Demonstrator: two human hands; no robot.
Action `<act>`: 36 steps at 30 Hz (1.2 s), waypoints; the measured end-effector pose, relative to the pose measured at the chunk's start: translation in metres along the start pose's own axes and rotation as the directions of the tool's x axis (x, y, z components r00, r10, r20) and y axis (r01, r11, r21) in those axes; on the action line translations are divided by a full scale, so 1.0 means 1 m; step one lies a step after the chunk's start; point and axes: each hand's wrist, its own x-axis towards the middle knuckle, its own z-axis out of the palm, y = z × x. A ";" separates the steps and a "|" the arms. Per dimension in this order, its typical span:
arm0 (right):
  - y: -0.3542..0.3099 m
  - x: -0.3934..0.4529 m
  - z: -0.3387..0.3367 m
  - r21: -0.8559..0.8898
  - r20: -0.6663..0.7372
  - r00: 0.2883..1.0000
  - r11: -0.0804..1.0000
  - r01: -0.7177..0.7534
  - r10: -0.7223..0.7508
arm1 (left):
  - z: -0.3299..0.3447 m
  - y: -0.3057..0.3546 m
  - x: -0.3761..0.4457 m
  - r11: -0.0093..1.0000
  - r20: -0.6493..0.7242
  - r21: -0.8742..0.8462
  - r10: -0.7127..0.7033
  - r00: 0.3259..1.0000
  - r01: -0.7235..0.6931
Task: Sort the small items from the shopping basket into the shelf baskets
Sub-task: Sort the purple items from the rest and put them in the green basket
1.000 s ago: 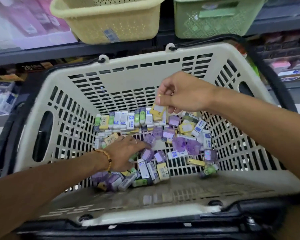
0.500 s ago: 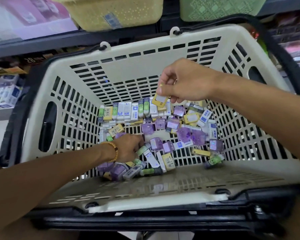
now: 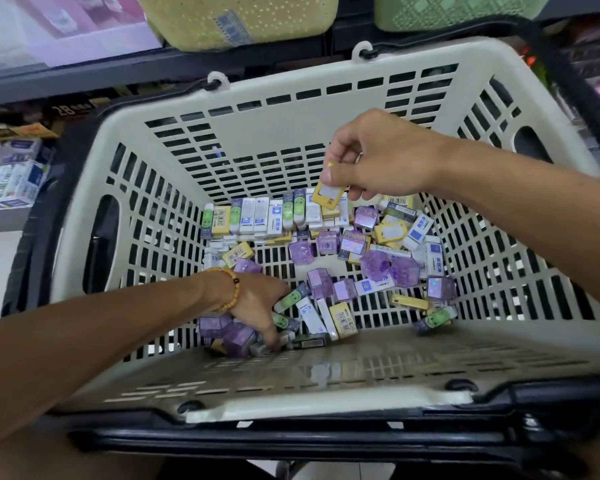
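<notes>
Right hand [image 3: 378,157] up over the shopping basket [image 3: 291,98], thumb and fingers pinching a small yellow packet [image 3: 328,196] by its top edge, long axis tilted, lower end slanting down toward the pile. Left hand [image 3: 257,306] down on the basket floor, fingers dug in among purple boxes [image 3: 229,332] at the near wall; its grip is hidden, so whether it holds one I cannot tell. A beaded bracelet [image 3: 231,289] sits on that wrist. Loose small items [image 3: 378,258] cover the floor, a neat row standing along the far wall. Beyond the rim, a dark shelf [image 3: 84,77] carries a yellow shelf basket [image 3: 236,19] and a green one [image 3: 454,10].
</notes>
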 end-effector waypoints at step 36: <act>0.000 0.004 0.001 -0.037 -0.017 1.000 0.999 0.024 -0.025 | 0.001 0.004 -0.007 0.939 -0.274 -0.141 0.268 0.924 -0.315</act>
